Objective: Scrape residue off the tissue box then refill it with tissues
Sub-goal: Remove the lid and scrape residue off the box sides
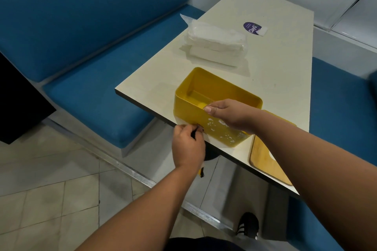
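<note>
Nearest, at the bottom edge, a dark shoe [248, 225] with white stripes stands on the tiled floor [51, 189], beside the metal rail of the bench base.

Above it, the left hand [188, 146] is curled around a thin dark scraper [193, 134], its tip at the near left corner of the box; a yellow-and-black end pokes out below the wrist. The right hand [230, 115] grasps the near rim of the box, thumb hooked inside and fingers folded down over the outer wall.

The box [204, 91] is yellow, open at the top, and sits at the near edge of the table [285, 67], partly overhanging it. White flecks of residue [214, 128] are spread over its near outer wall, partly hidden by the right hand. Inside it holds no tissues.

Just right of the box, a wooden lid [265, 161] with a yellow rim lies on the table, mostly hidden under the right forearm; a pale opening shows in it.

Farther on, a pack of tissues [214, 45] in clear plastic lies on the table, apart from the box.

Beyond that, a round purple sticker [251, 27] reads "ClayGo"; smaller writing on it is too small to read. A white tab lies against its right side.

Blue benches [91, 47] flank the table left and right, with a white wall at the far end.
</note>
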